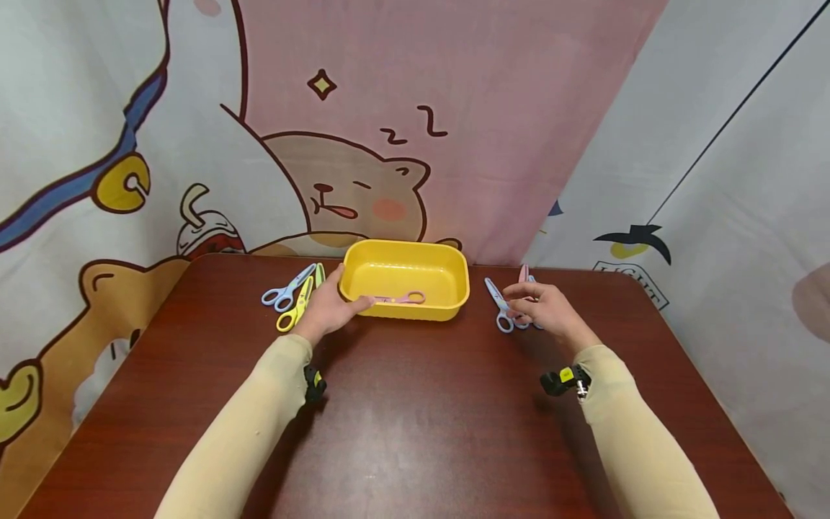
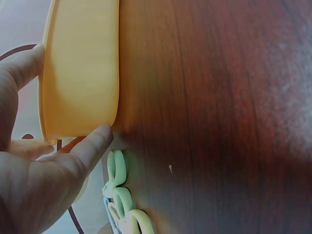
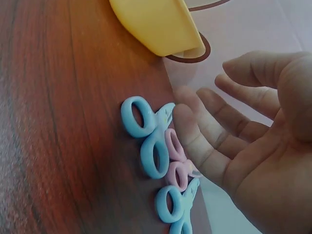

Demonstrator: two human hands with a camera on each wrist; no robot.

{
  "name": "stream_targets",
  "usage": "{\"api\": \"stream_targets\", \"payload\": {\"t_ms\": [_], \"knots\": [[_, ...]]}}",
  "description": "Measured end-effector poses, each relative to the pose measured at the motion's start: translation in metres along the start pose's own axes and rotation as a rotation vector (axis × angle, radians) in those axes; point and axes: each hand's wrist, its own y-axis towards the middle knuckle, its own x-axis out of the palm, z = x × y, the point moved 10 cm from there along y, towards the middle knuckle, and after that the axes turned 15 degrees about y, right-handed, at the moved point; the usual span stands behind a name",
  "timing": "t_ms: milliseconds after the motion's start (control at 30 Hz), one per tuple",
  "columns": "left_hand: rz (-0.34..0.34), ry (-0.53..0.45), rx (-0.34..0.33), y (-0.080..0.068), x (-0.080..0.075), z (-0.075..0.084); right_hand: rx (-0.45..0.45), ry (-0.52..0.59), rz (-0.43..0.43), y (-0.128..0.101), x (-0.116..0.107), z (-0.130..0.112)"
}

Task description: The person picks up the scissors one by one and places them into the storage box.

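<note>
A yellow plastic basket stands near the table's far edge with pink-handled scissors inside. At its left end my left hand grips the corner, thumb at the front rim and fingers along the end wall; the left wrist view shows a fingertip low on the wall. My right hand hovers over scissors to the basket's right, fingers loosely bent and holding nothing. Below it lie blue scissors, pink scissors and more blue scissors, partly hidden by the hand in the head view.
Left of the basket lie blue scissors, yellow scissors and green scissors, close beside my left hand. A printed cloth hangs right behind the brown table.
</note>
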Motion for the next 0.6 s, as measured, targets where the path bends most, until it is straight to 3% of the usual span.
{"api": "stream_targets", "payload": {"t_ms": [400, 600], "knots": [[0.002, 0.016, 0.001, 0.0, 0.0, 0.0, 0.0, -0.007, 0.02, -0.004, -0.008, 0.013], [0.001, 0.011, 0.002, -0.001, 0.0, 0.001, 0.001, -0.066, 0.042, -0.005, -0.011, 0.017]]}}
